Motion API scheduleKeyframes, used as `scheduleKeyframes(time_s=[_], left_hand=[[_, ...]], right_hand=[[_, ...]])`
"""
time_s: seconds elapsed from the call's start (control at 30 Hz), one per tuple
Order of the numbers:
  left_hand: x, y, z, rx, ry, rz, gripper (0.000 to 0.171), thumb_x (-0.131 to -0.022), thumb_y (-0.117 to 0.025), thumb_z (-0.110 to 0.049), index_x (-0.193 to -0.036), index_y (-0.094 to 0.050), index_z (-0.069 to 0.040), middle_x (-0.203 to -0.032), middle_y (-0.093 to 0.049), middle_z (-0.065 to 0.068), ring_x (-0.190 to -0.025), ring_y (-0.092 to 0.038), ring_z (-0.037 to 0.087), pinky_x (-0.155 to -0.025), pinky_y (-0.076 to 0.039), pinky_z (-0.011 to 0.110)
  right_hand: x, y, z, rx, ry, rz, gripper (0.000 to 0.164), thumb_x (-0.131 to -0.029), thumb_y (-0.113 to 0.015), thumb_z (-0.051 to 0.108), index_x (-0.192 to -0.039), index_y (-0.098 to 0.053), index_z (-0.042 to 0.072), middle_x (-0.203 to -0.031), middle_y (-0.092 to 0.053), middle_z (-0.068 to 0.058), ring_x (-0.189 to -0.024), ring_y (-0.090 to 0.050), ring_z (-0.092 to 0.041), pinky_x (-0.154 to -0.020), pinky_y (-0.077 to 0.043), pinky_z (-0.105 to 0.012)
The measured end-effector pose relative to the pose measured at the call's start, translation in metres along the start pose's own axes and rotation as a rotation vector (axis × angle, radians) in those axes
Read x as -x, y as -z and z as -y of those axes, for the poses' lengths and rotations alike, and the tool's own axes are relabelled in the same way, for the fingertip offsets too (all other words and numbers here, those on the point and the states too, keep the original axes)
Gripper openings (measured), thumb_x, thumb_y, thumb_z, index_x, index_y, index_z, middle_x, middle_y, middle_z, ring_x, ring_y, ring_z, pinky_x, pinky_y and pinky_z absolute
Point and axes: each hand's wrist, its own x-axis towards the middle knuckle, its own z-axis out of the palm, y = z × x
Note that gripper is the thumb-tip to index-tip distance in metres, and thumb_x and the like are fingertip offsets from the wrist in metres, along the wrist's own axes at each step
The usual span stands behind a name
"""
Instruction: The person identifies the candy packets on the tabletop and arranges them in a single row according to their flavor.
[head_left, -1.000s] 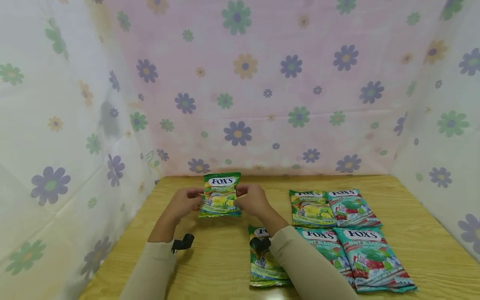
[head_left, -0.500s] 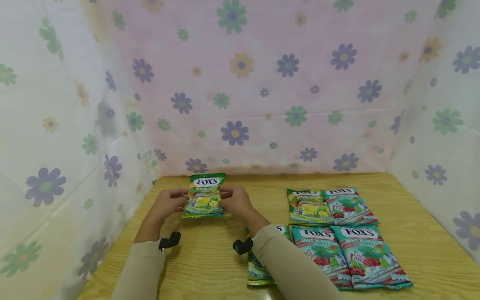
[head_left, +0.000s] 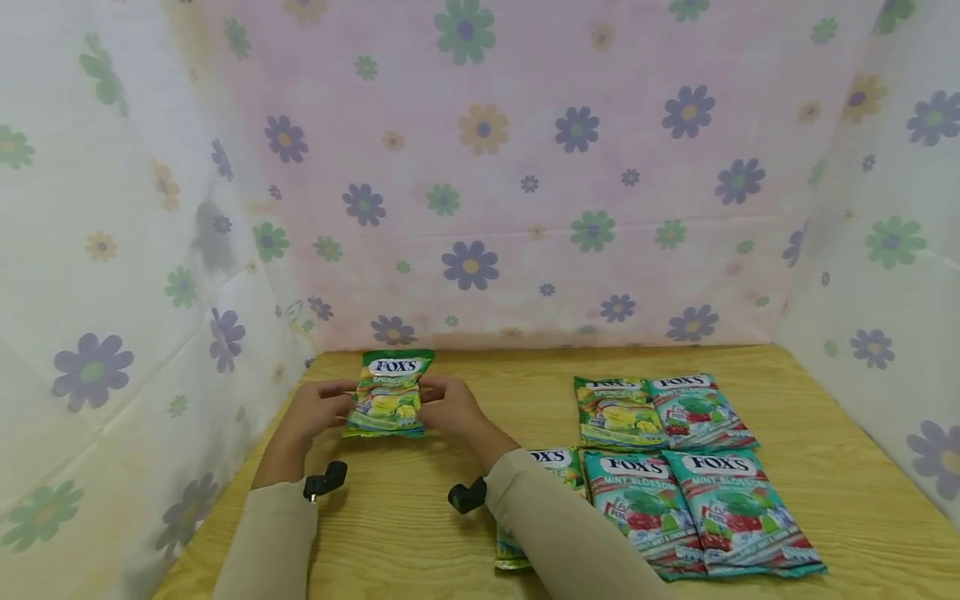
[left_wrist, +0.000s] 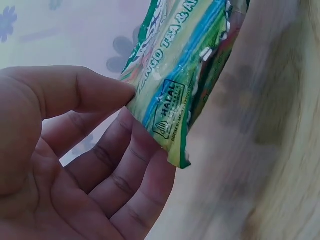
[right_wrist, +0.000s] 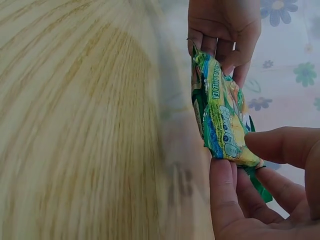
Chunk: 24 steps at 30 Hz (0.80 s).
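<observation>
A green and yellow FOX'S Spring Tea candy bag [head_left: 387, 393] is held up between both hands at the back left of the table. My left hand [head_left: 315, 412] pinches its left edge; in the left wrist view the thumb [left_wrist: 95, 92] lies on the printed front with the fingers behind. On the opposite edge, my right hand [head_left: 453, 408] grips the bag, its thumb [right_wrist: 275, 145] on the front and fingers underneath, as the right wrist view shows. The bag's lower edge hangs just over the wood.
Right of the hands lie a second Spring Tea bag [head_left: 618, 415] and a Mint Blossom bag [head_left: 699, 411]. Nearer are two more Mint Blossom bags, one [head_left: 742, 508] rightmost, and a Spring Tea bag [head_left: 558, 460] partly under the right sleeve [head_left: 562, 525]. Flowered cloth [head_left: 525, 208] surrounds the wooden table [head_left: 405, 525].
Both hands have carried the candy bag leftward and slightly down. The right forearm has shifted left, showing more of the nearer bags. The other bags lie as before.
</observation>
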Motion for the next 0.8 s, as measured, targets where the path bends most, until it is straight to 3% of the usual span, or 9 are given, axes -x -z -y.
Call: scheduleKeyframes(time_s=[0.2,0.47,0.8], left_hand=[[-0.001,0.004,0.009,0.009,0.030,-0.036,0.045,-0.100,-0.061,-0.015,-0.142,-0.061,-0.001,-0.124,-0.070,0.019,-0.089,-0.069,0.013,-0.077,-0.062,0.033],[-0.002,0.006,0.017,0.045,0.028,-0.054,0.042,-0.102,-0.061,-0.010,-0.142,-0.059,0.005,-0.119,-0.072,0.020,-0.084,-0.068,0.010,-0.074,-0.061,0.033],[0.002,0.005,0.021,0.001,0.037,-0.060,0.041,-0.104,-0.062,-0.009,-0.144,-0.058,0.002,-0.142,-0.058,0.029,-0.093,-0.068,0.013,-0.072,-0.058,0.030]], right_hand=[[-0.004,-0.012,-0.003,-0.017,0.004,0.026,0.067,-0.084,-0.075,-0.001,-0.148,-0.057,0.006,-0.125,-0.068,-0.016,-0.092,-0.070,-0.019,-0.072,-0.063,-0.033],[-0.005,-0.020,-0.010,0.000,-0.033,0.040,0.055,-0.090,-0.073,0.001,-0.144,-0.062,0.009,-0.138,-0.065,-0.011,-0.062,-0.059,-0.012,-0.062,-0.057,-0.028],[-0.001,-0.025,-0.011,-0.001,-0.054,0.066,0.059,-0.090,-0.066,-0.003,-0.148,-0.056,0.004,-0.146,-0.060,-0.014,-0.082,-0.063,-0.012,-0.066,-0.055,-0.025]])
